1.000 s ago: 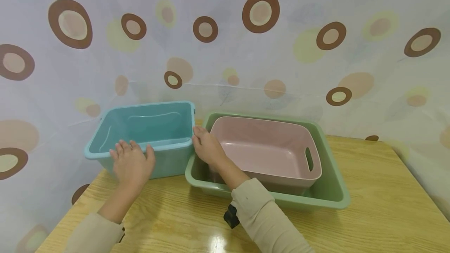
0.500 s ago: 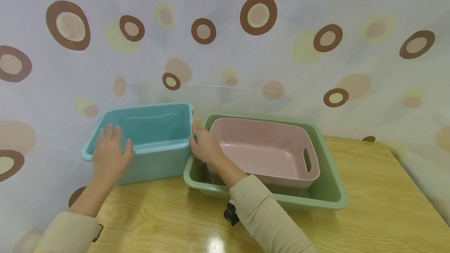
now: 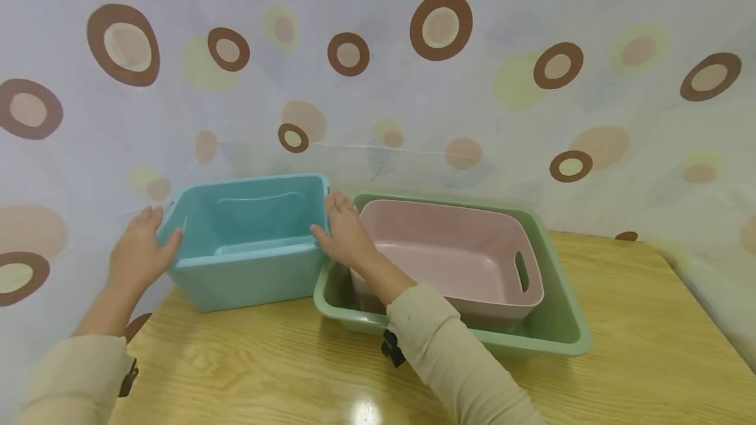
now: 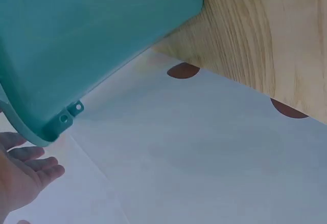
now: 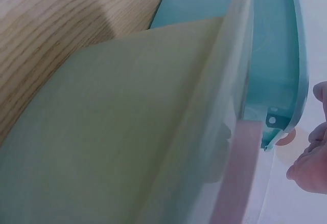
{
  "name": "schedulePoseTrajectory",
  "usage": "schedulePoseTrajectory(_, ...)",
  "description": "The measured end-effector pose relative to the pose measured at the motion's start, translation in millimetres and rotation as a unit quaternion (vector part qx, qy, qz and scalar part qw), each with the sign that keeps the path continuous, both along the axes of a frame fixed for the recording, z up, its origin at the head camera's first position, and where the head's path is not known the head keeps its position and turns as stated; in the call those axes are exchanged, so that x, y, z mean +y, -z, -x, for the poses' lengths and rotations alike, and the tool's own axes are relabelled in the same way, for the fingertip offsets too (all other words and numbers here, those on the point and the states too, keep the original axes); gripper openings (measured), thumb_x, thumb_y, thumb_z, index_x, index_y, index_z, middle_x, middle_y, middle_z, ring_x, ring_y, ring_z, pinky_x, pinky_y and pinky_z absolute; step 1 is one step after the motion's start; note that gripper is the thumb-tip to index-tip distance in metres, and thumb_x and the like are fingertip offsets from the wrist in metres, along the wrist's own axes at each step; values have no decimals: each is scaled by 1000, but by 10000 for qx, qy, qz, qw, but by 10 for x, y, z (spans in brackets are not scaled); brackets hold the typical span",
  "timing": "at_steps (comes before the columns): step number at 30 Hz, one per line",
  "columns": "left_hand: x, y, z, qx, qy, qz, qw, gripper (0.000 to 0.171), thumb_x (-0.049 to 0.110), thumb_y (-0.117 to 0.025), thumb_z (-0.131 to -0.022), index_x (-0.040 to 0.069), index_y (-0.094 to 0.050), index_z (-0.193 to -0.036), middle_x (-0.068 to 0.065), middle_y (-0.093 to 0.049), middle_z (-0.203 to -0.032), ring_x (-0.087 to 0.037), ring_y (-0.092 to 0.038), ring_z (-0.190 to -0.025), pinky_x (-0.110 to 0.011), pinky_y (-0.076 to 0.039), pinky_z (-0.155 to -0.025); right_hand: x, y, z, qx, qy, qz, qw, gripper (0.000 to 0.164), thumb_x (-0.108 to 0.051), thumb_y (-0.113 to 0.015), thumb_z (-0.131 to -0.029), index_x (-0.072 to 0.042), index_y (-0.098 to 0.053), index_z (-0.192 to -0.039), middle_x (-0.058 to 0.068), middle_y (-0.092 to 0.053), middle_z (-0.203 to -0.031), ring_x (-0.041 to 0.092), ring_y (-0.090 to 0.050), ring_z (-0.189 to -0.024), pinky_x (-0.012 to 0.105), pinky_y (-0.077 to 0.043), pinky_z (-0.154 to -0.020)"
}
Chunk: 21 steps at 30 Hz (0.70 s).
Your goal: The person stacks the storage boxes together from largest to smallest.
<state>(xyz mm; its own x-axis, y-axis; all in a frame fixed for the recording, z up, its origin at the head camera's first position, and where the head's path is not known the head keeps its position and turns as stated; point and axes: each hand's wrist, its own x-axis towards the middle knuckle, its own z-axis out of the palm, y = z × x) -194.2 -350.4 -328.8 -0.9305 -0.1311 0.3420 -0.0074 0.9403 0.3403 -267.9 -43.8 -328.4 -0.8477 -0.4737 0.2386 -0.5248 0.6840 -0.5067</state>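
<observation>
A light blue plastic bin [image 3: 251, 281] stands on the wooden table at the left. My left hand [image 3: 138, 251] is at the bin's left end, thumb near the rim. In the left wrist view, the fingers of that hand [image 4: 28, 170] are extended beside the bin's rim [image 4: 23, 127]; contact is unclear. At the bin's right end is my right hand [image 3: 348, 235], fingers stretched forward along the outside and thumb towards the front rim corner. The right wrist view has a small gap between that hand [image 5: 314, 157] and the bin [image 5: 273, 81].
Right of the blue bin, a pink bin [image 3: 437, 271] with a handle slot sits inside a larger green tub [image 3: 558, 300]. My right forearm passes over the tub's front left corner. A patterned curtain [image 3: 378, 84] hangs behind the table [image 3: 266, 359].
My left hand has moved left from the bin's front rim to its left end. The right hand has loosened from the right rim, its fingers now straighter. The bins stay in place.
</observation>
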Motion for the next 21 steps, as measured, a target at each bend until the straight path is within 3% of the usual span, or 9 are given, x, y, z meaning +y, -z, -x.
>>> schedulePoseTrajectory(9, -40, -26, 127, -246, 244, -365, 9987, 70, 32, -36, -97, -18, -13, -139, -42, -14, -142, -57, -18, -130, -67, -20, -103, 45, -21, 78, 17, 105, -117, 9999, 74, -30, -53, -93, 6, -16, -146, 21, -15, -154, 37, -10, -143, 47, -12, -118)
schedulePoseTrajectory(16, -123, 32, 122, -435, 330, -445, 9975, 70, 34, -34, -97, -19, -13, -138, -42, -13, -142, -58, -16, -129, -68, -20, -101, 49, -27, 134, -345, 129, -262, 9990, 79, -34, -51, -93, 2, -8, -148, 17, -6, -156, 30, -1, -145, 44, -8, -119)
schedulePoseTrajectory(21, -171, 52, 141, -494, 313, -710, 9958, 69, 31, -37, -97, -20, -15, -138, -43, -16, -140, -59, -19, -127, -68, -22, -101, 55, -45, 173, -281, 125, -395, 9987, 78, -34, -51, -94, 2, -8, -148, 17, -7, -156, 30, -3, -145, 44, -9, -119)
